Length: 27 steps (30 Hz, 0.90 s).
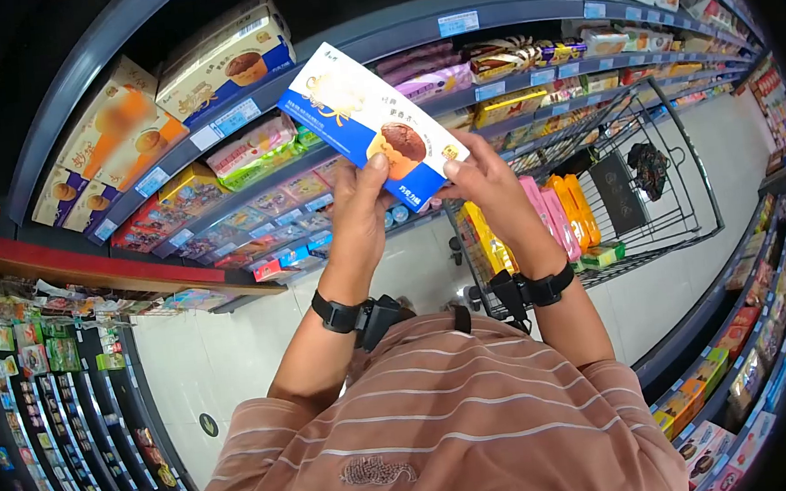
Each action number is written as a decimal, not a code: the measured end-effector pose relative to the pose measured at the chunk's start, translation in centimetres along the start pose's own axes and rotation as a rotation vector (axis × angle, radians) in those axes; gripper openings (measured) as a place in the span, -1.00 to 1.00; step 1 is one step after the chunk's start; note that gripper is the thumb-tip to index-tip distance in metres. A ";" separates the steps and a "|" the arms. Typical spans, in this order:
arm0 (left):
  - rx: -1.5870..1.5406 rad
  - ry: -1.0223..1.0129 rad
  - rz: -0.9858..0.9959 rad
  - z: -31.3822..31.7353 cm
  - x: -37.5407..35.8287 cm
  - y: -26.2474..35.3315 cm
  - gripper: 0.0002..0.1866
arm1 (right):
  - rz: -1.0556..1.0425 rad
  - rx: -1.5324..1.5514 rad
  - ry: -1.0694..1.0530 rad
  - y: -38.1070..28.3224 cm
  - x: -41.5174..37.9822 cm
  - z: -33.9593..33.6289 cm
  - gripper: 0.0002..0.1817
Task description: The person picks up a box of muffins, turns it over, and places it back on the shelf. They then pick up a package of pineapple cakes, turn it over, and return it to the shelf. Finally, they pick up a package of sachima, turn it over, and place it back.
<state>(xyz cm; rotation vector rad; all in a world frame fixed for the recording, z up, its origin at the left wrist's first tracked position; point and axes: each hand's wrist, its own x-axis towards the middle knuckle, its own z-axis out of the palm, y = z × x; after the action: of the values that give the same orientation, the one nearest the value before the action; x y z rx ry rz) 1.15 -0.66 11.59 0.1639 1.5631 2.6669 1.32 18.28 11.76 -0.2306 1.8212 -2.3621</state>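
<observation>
Between my two hands is a white and blue box of cookies (343,100) with a chocolate cookie pictured on its front, tilted so its face is toward me. My left hand (362,192) grips the lower left edge, thumb on the front. At the lower right end, my right hand (486,181) pinches the box with its thumb on the front. The fingers behind the box are mostly hidden. Similar white and blue boxes (226,68) stand on the shelf behind it, beside orange and white boxes (113,144).
A black wire shopping cart (681,220) stands to my right, holding yellow packs (486,237), pink packs (554,217) and orange packs (582,210). Stocked shelves (392,26) run across the front. More shelves (731,366) line the right, and snack racks (64,433) the left.
</observation>
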 end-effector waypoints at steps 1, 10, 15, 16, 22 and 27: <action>0.007 0.009 -0.001 0.0 -0.1 -0.2 -0.42 | 0.007 0.025 0.006 -0.1 0.0 -0.3 -0.35; 0.089 0.150 0.080 -2.3 -0.4 1.4 -0.48 | 0.008 0.058 -0.024 -0.5 -0.2 -4.5 -0.40; 0.164 0.194 0.128 -2.7 -1.1 3.2 -0.33 | -0.002 0.010 -0.046 -0.9 -0.3 -5.4 -0.36; 0.181 0.200 0.133 -2.3 -1.3 3.5 -0.32 | -0.004 0.012 -0.043 -0.8 -0.3 -5.5 -0.36; 0.201 0.171 0.138 -2.6 -2.0 3.2 -0.33 | -0.028 0.049 -0.014 -1.3 -0.4 -5.6 -0.34; 0.178 0.173 0.151 -2.0 -2.7 3.1 -0.35 | -0.029 0.053 -0.018 -1.7 -0.8 -5.7 -0.34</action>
<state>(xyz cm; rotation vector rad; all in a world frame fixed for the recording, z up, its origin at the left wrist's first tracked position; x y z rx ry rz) 3.68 -4.18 13.13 0.0599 1.9141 2.7145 0.85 24.25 11.91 -0.2735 1.7565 -2.4159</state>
